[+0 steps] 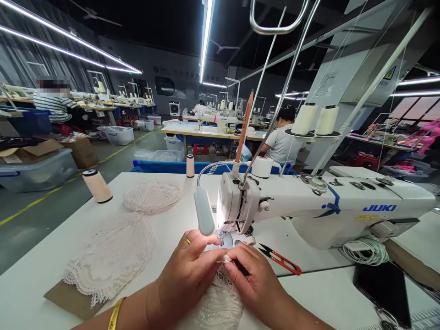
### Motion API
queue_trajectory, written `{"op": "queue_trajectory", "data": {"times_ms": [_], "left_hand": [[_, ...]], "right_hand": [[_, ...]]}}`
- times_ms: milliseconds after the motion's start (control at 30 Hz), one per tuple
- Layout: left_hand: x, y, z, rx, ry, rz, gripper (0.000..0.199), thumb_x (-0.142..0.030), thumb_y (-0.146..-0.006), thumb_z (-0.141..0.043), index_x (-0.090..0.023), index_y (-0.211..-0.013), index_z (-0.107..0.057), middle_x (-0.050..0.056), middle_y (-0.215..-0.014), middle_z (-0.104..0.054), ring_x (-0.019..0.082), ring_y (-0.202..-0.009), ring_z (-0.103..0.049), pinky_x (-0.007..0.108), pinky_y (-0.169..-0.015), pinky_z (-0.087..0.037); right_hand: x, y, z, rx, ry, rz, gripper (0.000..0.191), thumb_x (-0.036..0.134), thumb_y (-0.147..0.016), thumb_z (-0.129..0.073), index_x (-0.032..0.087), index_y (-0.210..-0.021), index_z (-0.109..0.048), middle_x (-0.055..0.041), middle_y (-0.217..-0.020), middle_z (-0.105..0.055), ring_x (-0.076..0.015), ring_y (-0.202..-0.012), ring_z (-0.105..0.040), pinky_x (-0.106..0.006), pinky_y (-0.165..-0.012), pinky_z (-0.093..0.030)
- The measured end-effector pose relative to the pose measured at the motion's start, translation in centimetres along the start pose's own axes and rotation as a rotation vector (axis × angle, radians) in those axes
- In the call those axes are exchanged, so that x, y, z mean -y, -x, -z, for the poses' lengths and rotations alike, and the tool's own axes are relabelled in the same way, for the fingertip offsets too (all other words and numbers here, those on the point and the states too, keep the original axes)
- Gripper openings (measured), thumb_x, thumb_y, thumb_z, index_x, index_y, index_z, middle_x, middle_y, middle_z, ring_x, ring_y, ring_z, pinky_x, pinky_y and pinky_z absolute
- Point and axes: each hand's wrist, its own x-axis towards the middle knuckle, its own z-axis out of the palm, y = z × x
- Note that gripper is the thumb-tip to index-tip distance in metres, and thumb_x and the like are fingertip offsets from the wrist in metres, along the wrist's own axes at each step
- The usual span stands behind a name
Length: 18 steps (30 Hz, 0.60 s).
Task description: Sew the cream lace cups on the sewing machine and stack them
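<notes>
Both my hands meet just in front of the needle area of a white sewing machine (309,201). Between thumb and fingers, my left hand (190,263) pinches the upper edge of a cream lace piece (222,302). My right hand (252,272) grips the same edge from the other side, its thumb bent over the lace. The rest of the lace hangs down toward me between my wrists. Just above my left fingers is a grey lamp head (204,213), lighting the presser foot (223,238). Red-handled thread snips (280,259) lie right of my right hand.
Stacked lace pieces (113,252) lie left on the white table (165,284), with another lace pile (153,197) behind. Thread cones (97,186) stand near the far edge. A black phone (382,291) and coiled white cable (365,251) sit at right. A co-worker (283,137) sits ahead.
</notes>
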Motion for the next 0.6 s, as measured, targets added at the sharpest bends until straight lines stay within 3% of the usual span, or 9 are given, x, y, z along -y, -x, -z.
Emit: {"op": "queue_trajectory", "data": {"times_ms": [267,367,400,500,600], "left_hand": [[-0.4,-0.4,0.3,0.016,0.030,0.032,0.030,-0.006,-0.105,-0.050,-0.024,-0.095,-0.071,0.003,-0.106,-0.074,0.019,-0.082,-0.060,0.034,-0.083,-0.043],[-0.4,-0.2,0.1,0.066,0.049,0.056,0.027,-0.007,-0.103,-0.050,-0.023,-0.087,-0.065,0.004,-0.104,-0.074,0.019,-0.082,-0.062,0.035,-0.083,-0.044],[-0.4,-0.1,0.0,0.077,0.056,0.067,0.026,-0.008,-0.103,-0.050,-0.022,-0.087,-0.064,0.004,-0.105,-0.074,0.020,-0.082,-0.062,0.036,-0.084,-0.045],[-0.3,0.3,-0.6,0.072,0.089,0.120,0.024,-0.008,-0.103,-0.050,-0.023,-0.092,-0.065,0.005,-0.107,-0.074,0.021,-0.085,-0.062,0.037,-0.085,-0.047],[-0.7,0.3,-0.5,0.070,0.157,0.168,0.021,-0.008,-0.102,-0.051,-0.023,-0.094,-0.065,0.004,-0.105,-0.073,0.021,-0.088,-0.062,0.036,-0.085,-0.049]], "right_hand": [[0.5,0.0,0.2,0.009,0.008,0.000,0.021,0.027,-0.109,-0.052,0.025,-0.090,-0.058,0.0009,-0.081,-0.064,-0.0187,-0.075,-0.060,-0.030,-0.070,-0.048],[0.7,0.1,0.5,0.012,-0.027,-0.054,0.009,0.027,-0.106,-0.057,0.026,-0.098,-0.060,-0.0003,-0.088,-0.068,-0.0196,-0.079,-0.064,-0.030,-0.070,-0.051],[0.7,0.1,0.5,0.012,-0.038,-0.067,0.003,0.027,-0.105,-0.059,0.027,-0.103,-0.061,-0.0011,-0.092,-0.070,-0.0200,-0.080,-0.065,-0.030,-0.070,-0.053],[0.6,-0.1,0.4,0.001,-0.051,-0.018,0.014,0.023,-0.103,-0.061,0.028,-0.116,-0.062,-0.0034,-0.105,-0.073,-0.0208,-0.087,-0.068,-0.032,-0.074,-0.056],[1.2,-0.3,1.1,-0.019,-0.074,0.043,0.012,0.020,-0.105,-0.057,0.029,-0.109,-0.062,-0.0021,-0.105,-0.074,-0.0208,-0.091,-0.069,-0.033,-0.080,-0.057]]}}
